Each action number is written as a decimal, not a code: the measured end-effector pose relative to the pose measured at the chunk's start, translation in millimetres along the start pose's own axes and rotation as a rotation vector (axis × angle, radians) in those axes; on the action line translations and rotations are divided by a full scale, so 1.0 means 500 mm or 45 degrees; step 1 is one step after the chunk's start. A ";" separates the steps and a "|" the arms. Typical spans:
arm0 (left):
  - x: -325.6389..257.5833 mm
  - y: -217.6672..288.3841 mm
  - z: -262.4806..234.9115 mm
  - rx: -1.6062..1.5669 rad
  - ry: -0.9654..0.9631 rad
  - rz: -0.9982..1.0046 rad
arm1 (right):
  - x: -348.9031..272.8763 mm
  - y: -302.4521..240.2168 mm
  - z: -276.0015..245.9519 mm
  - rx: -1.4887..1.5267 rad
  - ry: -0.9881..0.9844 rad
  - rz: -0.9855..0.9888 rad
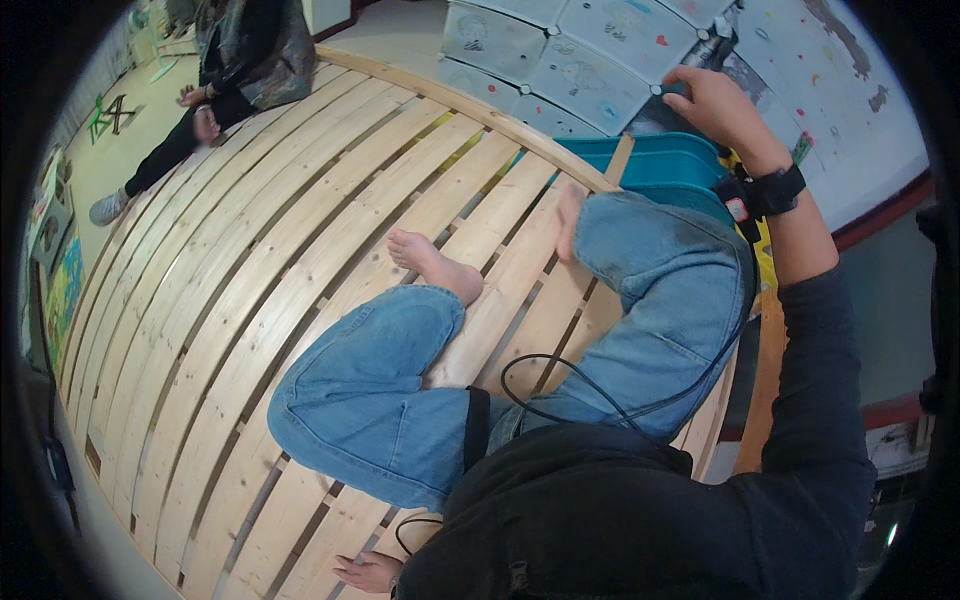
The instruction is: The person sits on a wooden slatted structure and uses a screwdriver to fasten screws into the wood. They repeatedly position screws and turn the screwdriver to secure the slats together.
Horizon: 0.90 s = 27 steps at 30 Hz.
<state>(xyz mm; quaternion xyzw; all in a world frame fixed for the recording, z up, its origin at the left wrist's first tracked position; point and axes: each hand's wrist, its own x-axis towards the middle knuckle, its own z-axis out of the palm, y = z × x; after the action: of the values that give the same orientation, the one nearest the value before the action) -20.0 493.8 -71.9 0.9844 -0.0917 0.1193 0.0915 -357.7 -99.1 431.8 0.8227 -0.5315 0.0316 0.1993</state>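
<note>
Plainly, the slatted bed frame (300,250) lies beneath your legs (370,400), its pale, knotty boards parted by dark gaps. Your left hand (368,572) rests loose on the near slats, fingers extended; your right hand (715,108) is raised, fingers bent, beside a white cabinet (600,75), its hold impossible to tell. Teal bins (665,160) stand by the edge; another person (265,55) sits at the far left corner.
</note>
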 end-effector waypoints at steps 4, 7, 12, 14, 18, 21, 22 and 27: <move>0.001 -0.011 0.028 0.037 0.053 0.034 | -0.018 -0.017 0.017 0.005 -0.091 -0.117; 0.005 -0.026 0.051 0.055 0.081 0.090 | -0.040 -0.011 0.058 0.045 -0.173 -0.166; 0.009 -0.074 0.084 0.236 0.019 0.152 | -0.091 0.059 0.154 -0.028 -0.111 -0.222; 0.017 -0.091 0.089 0.316 0.016 0.178 | -0.110 0.108 0.198 -0.056 -0.160 -0.157; 0.067 -0.079 0.087 0.589 -0.280 0.114 | -0.118 0.218 0.292 -0.163 -0.357 0.001; 0.134 -0.018 0.070 0.664 -0.553 0.157 | -0.122 0.290 0.361 -0.028 -0.338 0.125; 0.155 0.017 0.067 0.679 -0.627 0.197 | -0.124 0.312 0.384 0.002 -0.296 0.100; 0.227 0.255 0.068 0.814 -0.871 0.631 | -0.177 0.389 0.474 0.181 -0.280 0.058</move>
<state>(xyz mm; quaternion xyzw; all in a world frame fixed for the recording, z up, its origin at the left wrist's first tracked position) 70.0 345.5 -55.6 0.8946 -0.3054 -0.1687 -0.2792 -606.4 -177.7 248.2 0.8209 -0.5652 -0.0168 0.0801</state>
